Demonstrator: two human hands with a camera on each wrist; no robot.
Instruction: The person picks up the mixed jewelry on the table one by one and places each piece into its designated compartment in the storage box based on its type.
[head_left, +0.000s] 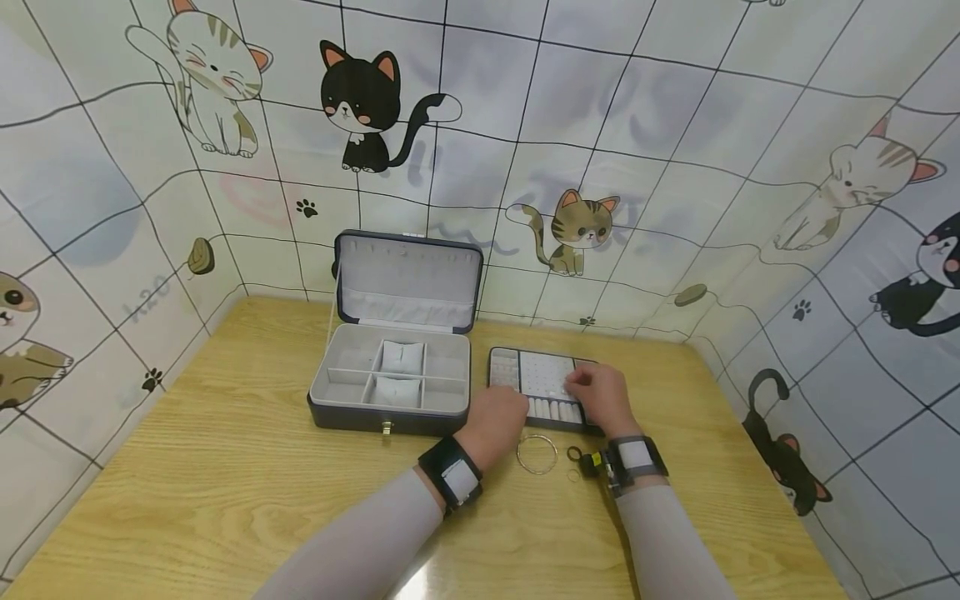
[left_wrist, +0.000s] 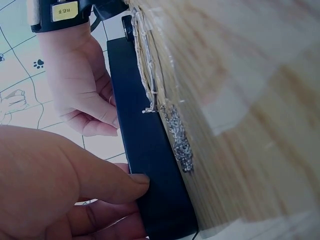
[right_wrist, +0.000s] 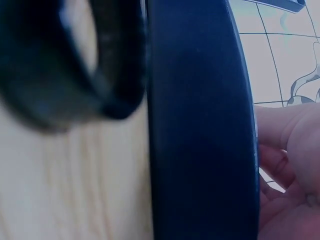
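Note:
A flat dark jewelry tray (head_left: 546, 375) with a white dotted pad and ring rolls lies right of the open jewelry box (head_left: 337, 417). At its front left corner my left hand (head_left: 495, 423) grips the wall; in the left wrist view its thumb (left_wrist: 135, 182) presses the dark side. My right hand (head_left: 603, 396) is over the pad's right part, thumb and fingertips together; I cannot tell whether something small is between them. Before the tray lie a thin bangle (head_left: 520, 461), a black ring (head_left: 574, 453), a small thin ring (head_left: 573, 476) and, in the left wrist view, a silver chain heap (left_wrist: 180, 142).
The box stands with its lid (head_left: 408, 279) raised; two white cushions (head_left: 401, 358) sit in its middle compartments. Everything rests on a wooden table (head_left: 225, 467), with a cat-printed cloth (head_left: 480, 167) rising behind and at the sides.

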